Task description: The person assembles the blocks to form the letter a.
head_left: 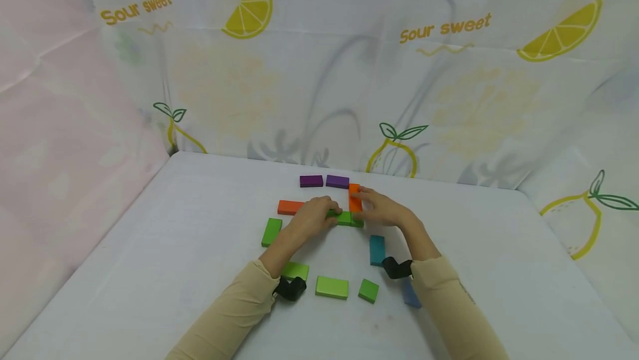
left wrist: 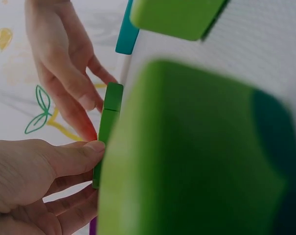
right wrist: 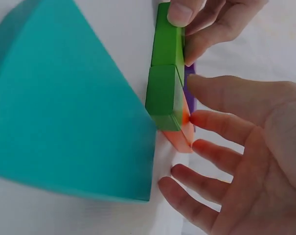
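Green block (right wrist: 166, 44) in the grasp of the left hand (head_left: 312, 218), right hand (head_left: 384, 208) relaxed, "Sour sweet" (head_left: 446, 28) on the backdrop (head_left: 309, 55).

Orange lettering (head_left: 131, 11) reading "Sour sweet" stands twice on the white, lemon-printed fabric backdrop (head_left: 319, 60), once left and once right of centre.

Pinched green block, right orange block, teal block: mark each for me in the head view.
Pinched green block (head_left: 344, 218), head view: its exposed right part.
Right orange block (head_left: 354, 201), head view: middle of its uncovered face.
Teal block (head_left: 377, 249), head view: top face.
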Action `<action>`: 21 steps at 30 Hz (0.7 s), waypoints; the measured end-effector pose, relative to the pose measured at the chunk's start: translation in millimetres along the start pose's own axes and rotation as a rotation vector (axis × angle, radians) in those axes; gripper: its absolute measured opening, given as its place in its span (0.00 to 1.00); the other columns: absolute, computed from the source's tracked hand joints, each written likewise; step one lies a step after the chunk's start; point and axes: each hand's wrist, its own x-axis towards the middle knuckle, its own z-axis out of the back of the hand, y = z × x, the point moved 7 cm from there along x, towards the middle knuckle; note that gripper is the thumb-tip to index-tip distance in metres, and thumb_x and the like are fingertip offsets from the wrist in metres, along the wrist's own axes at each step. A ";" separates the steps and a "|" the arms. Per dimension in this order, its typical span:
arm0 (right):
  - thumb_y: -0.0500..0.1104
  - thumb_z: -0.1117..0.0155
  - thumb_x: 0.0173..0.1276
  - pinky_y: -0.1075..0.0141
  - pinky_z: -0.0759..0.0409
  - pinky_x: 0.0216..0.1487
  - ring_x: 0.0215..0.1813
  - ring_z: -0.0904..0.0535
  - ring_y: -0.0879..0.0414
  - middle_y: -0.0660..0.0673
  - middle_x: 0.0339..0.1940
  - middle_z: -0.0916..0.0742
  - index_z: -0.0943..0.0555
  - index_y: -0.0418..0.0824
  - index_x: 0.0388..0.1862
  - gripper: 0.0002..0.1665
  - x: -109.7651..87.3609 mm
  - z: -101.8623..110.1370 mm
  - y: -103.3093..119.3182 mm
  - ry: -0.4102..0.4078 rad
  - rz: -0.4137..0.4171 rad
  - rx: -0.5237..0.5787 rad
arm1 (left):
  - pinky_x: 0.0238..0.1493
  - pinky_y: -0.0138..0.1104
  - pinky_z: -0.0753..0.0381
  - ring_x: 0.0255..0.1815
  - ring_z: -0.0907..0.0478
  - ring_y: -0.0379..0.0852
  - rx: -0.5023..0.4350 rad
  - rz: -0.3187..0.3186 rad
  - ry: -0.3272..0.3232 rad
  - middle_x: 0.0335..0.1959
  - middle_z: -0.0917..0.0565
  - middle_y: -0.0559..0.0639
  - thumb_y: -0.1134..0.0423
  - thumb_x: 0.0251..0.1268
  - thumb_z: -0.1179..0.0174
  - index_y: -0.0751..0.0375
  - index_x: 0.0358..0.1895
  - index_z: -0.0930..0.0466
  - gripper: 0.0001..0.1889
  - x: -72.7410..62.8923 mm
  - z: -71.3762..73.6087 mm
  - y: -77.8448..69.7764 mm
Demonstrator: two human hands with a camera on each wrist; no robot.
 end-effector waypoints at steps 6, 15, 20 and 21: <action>0.46 0.43 0.68 0.40 0.46 0.70 0.76 0.48 0.38 0.38 0.76 0.42 0.37 0.41 0.71 0.34 -6.4 -2.3 -0.1 -0.016 0.007 0.042 | 0.57 0.42 0.25 0.50 0.22 0.51 -0.007 0.003 0.002 0.47 0.17 0.53 0.64 0.61 0.38 0.59 0.48 0.17 0.13 -0.1 0.5 -1.3; 0.51 0.42 0.67 0.39 0.45 0.69 0.73 0.46 0.34 0.31 0.73 0.38 0.34 0.38 0.69 0.35 -11.4 -0.3 2.6 -0.071 0.138 0.077 | 0.57 0.42 0.25 0.50 0.21 0.51 -0.006 -0.012 0.001 0.46 0.17 0.53 0.65 0.60 0.37 0.59 0.48 0.17 0.12 -1.5 2.5 -2.7; 0.51 0.41 0.67 0.40 0.43 0.69 0.74 0.46 0.33 0.30 0.73 0.39 0.34 0.37 0.68 0.34 -13.2 -0.8 1.5 -0.080 0.152 0.093 | 0.57 0.42 0.25 0.50 0.21 0.51 -0.017 -0.021 0.000 0.46 0.17 0.54 0.65 0.60 0.37 0.60 0.48 0.17 0.13 -1.9 3.0 -3.1; 0.49 0.41 0.67 0.40 0.43 0.69 0.74 0.47 0.34 0.30 0.73 0.40 0.35 0.36 0.68 0.34 -12.0 -1.5 0.1 -0.076 0.144 0.105 | 0.57 0.42 0.25 0.51 0.21 0.51 -0.022 -0.019 -0.001 0.46 0.17 0.54 0.65 0.60 0.37 0.60 0.48 0.17 0.13 -1.8 3.0 -3.1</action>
